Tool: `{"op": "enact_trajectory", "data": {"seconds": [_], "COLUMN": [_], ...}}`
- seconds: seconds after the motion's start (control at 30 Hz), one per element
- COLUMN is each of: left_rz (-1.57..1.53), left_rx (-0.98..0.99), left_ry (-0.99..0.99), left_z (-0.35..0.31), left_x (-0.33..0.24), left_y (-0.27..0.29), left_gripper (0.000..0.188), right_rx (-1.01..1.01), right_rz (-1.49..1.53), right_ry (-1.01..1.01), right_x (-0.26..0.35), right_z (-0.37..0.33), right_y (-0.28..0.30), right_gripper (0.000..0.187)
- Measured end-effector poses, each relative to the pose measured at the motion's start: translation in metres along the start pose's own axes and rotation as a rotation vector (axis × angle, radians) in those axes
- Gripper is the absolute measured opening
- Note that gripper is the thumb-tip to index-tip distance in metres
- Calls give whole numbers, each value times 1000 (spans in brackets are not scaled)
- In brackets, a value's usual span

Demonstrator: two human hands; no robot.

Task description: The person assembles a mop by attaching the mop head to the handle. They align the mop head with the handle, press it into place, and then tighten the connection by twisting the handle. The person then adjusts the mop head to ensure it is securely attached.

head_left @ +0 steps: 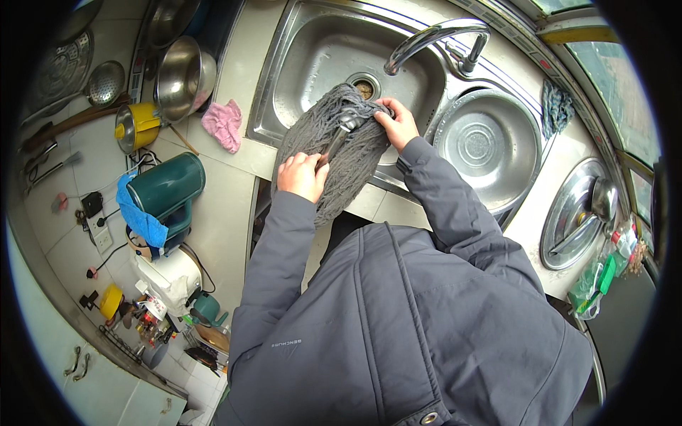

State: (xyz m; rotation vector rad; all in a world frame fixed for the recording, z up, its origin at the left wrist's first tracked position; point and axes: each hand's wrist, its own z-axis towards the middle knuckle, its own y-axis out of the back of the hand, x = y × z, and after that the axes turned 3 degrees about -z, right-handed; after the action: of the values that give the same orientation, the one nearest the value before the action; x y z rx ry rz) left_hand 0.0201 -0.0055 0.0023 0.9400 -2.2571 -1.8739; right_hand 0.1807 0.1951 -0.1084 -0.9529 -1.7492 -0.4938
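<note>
A grey string mop head (334,153) is being held over the front rim of a steel sink (284,85), and every place here is given relative to that sink. The mop's strands are draped in a long oval whose axis is running from the drain (364,87) at the middle of the basin, down across the front rim and toward the person in a grey padded jacket (398,326). A dark metal clamp (346,122) and a stretch of handle are lying along that same axis, half buried in the strands. The left hand (303,176) is being kept at the near end, just outside the front rim, fingers curled shut around the handle and the strands beside it. The right hand (398,124) is being kept at the far end, inside the basin and close to the drain, fingers pinched on the strands at the clamp; it is the hand nearer the clamp. The curved tap (433,39) is arching over the basin behind the right hand, and no water can be seen running from it. To the right of the basin a round steel bowl (486,142) is seated in the second well. On the counter left of the sink a pink cloth (224,124) is lying, with a green kettle (167,188) farther left.
</note>
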Motion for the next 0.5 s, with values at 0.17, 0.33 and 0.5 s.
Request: {"op": "enact_trajectory", "data": {"seconds": [0.17, 0.33, 0.5], "left_rz": [30, -136, -150], "left_rx": [-135, -232, -179], "left_ry": [-29, -80, -42], "left_z": [-4, 13, 35], "left_x": [-14, -30, -23], "left_y": [4, -2, -5], "left_gripper": [30, 32, 37], "right_rx": [-43, -148, -135], "right_rz": [-246, -683, -611], "right_ry": [66, 127, -49], "right_x": [-8, -7, 5], "right_z": [-2, -4, -7], "right_y": [0, -1, 1], "right_gripper": [28, 34, 33]}}
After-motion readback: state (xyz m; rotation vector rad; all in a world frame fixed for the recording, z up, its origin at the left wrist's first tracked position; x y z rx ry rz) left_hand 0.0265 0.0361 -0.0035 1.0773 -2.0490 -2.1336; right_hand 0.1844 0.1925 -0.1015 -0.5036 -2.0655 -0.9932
